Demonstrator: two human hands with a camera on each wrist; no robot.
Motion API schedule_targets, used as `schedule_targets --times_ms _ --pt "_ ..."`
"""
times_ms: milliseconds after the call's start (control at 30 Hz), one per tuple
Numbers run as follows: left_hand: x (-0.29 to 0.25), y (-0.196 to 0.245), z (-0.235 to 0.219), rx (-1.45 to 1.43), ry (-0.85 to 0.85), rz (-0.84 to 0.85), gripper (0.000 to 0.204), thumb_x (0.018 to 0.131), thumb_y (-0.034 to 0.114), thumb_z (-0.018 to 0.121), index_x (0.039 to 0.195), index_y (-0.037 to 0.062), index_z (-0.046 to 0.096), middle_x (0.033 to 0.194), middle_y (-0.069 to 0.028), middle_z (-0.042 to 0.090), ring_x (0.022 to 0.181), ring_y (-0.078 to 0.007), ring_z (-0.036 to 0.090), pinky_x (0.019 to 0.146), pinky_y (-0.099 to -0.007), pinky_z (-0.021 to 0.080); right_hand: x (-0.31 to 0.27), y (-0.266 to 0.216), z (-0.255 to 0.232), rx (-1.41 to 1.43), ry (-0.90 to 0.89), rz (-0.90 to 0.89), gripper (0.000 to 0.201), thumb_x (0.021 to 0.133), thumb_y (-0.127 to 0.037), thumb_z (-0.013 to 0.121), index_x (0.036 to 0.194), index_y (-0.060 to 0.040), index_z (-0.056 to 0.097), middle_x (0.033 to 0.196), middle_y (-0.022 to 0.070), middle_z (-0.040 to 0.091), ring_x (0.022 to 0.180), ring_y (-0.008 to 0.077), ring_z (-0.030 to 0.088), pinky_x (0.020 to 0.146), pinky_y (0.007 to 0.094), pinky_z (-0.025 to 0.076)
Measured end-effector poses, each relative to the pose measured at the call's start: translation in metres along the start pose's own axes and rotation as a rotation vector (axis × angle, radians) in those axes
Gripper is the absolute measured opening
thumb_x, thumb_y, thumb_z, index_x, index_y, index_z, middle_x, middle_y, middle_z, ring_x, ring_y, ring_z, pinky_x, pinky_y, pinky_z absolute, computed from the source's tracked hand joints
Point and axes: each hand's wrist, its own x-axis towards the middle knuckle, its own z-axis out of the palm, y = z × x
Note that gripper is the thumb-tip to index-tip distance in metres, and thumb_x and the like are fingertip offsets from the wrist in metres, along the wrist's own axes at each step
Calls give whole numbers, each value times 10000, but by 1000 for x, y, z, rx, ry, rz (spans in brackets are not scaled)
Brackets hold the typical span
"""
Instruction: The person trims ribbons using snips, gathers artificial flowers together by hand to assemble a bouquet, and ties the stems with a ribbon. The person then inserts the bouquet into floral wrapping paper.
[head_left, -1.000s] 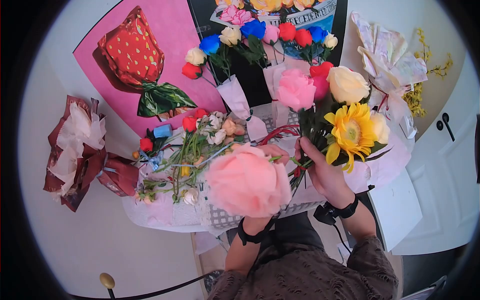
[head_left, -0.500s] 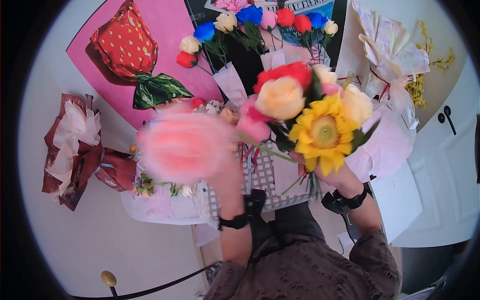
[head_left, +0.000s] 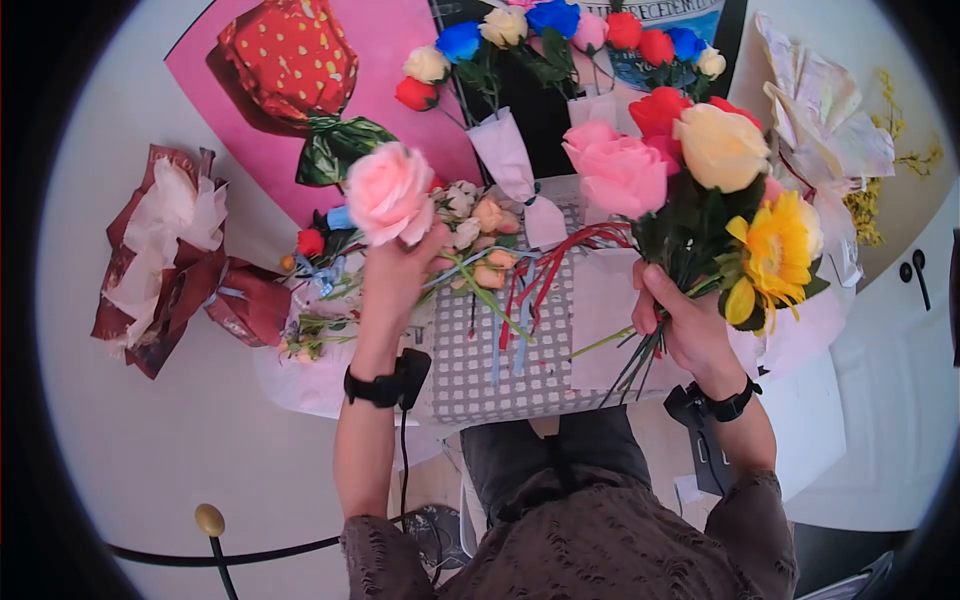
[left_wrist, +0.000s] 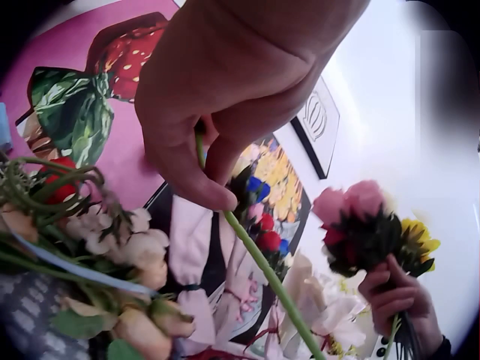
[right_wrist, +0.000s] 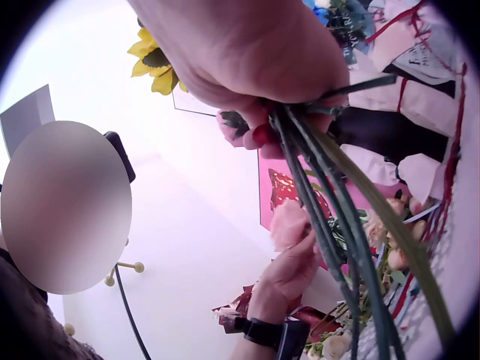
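Note:
My left hand (head_left: pixel 402 268) pinches the green stem (left_wrist: pixel 268 274) of a large pale pink rose (head_left: pixel 390 193) just beneath its bloom. The stem's lower end slants out to the right over the table. On the right, my right hand (head_left: pixel 688 328) grips a bouquet of artificial flowers by its gathered stems (right_wrist: pixel 352 247). In it are a pink rose (head_left: pixel 622 178), red blooms, a cream rose (head_left: pixel 722 147) and a yellow sunflower (head_left: pixel 778 255), with dark green leaves. The stem ends stick out below the hand.
Loose flowers (head_left: pixel 490 215) lie on the left of the table, with red ribbons (head_left: pixel 560 262) beside them on the grey checked cloth (head_left: pixel 505 375). Small wrapped roses (head_left: pixel 500 155) stand at the back. A maroon wrapped bouquet (head_left: pixel 165 265) is far left, pale wrapping paper (head_left: pixel 825 110) back right.
The left hand, with the pink rose, has drawn left and away from the bouquet, its motion blur now gone. The right hand's bouquet shifted left, then back right, still held.

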Motion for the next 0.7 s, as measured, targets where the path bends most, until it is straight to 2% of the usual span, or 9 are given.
schedule_targets --times_ms 33,67,167,300,367,400,467,567,700 --pt "5 -12 -3 4 -107 -147 255 863 85 653 1074 -26 565 896 -81 635 719 -138 635 595 -228 537 2 1 1 18 -34 -19 170 923 -156 583 959 -2 523 871 71 539 512 127 498 498 285 429" --pt "8 -20 -6 7 -212 -296 284 853 91 667 1092 -19 559 897 -84 635 734 -145 643 613 -230 550 2 3 3 28 -46 -62 178 933 -168 566 960 3 523 872 75 537 513 127 498 493 283 429" --pt "8 -33 -2 -56 -306 -340 304 858 121 670 1103 -17 554 899 -78 636 748 -145 648 616 -223 550 4 8 4 56 -74 -66 182 940 -173 554 960 5 525 868 75 536 511 128 499 491 281 430" --pt "6 -32 9 -43 -316 -381 285 854 161 678 1042 -33 587 874 -96 665 733 -150 661 610 -237 545 5 6 9 35 -53 -47 181 935 -167 561 968 7 524 865 77 537 511 133 503 491 282 433" --pt "4 -17 11 646 -234 -69 267 836 167 686 966 -54 611 856 -144 688 704 -181 677 603 -280 534 5 5 10 20 -44 -41 179 932 -165 564 970 6 525 866 79 538 511 133 503 492 282 435" --pt "2 -14 10 648 -233 -66 267 836 167 686 966 -54 611 856 -144 688 704 -181 677 603 -280 534 5 4 11 7 -32 -37 178 930 -164 568 971 4 525 867 80 539 511 133 504 492 282 437" --pt "-7 -10 7 1011 -139 244 261 817 156 685 931 -69 617 868 -183 687 694 -243 682 628 -334 523 6 3 11 3 -42 -37 176 929 -160 569 972 4 524 871 82 540 511 134 504 492 282 439" --pt "-16 9 4 785 -227 114 247 805 140 688 924 -63 610 834 -185 679 713 -296 674 652 -365 515 6 5 10 -7 -58 -32 172 928 -155 569 976 3 521 877 86 541 512 134 505 492 283 442" --pt "-17 -9 -11 869 -159 183 248 799 142 698 907 -55 594 774 -173 673 719 -308 669 660 -370 510 6 8 10 -6 -91 -25 171 928 -148 567 982 4 513 887 93 542 514 135 508 490 287 446"
